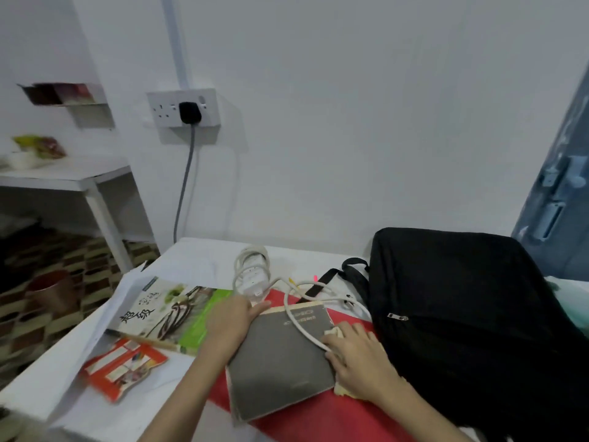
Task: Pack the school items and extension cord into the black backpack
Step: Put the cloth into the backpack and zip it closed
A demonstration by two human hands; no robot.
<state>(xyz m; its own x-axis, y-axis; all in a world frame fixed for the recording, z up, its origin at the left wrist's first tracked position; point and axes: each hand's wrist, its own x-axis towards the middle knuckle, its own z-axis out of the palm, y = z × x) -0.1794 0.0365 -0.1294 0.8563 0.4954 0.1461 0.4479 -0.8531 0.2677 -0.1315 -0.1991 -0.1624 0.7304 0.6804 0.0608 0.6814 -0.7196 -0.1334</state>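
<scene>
A worn grey book (pixel 280 362) lies on a red folder (pixel 334 416) on the white table. My left hand (pixel 229 320) grips the book's far left corner. My right hand (pixel 357 355) rests on its right edge, touching the white cable (pixel 299 323) that runs across the cover. The white extension cord (pixel 253 272) lies coiled behind the book. A green-and-white book with large characters (pixel 169 314) sits to the left, and an orange packet (pixel 124 368) lies in front of it. The black backpack (pixel 462 314) lies on the right, its zip looking closed.
A wall socket (pixel 185 108) with a black plug and a grey cable hanging down is on the wall behind the table. A white shelf unit (pixel 73 177) stands at left, with a red cup (pixel 54 291) on the patterned floor. A blue door (pixel 561 186) is at right.
</scene>
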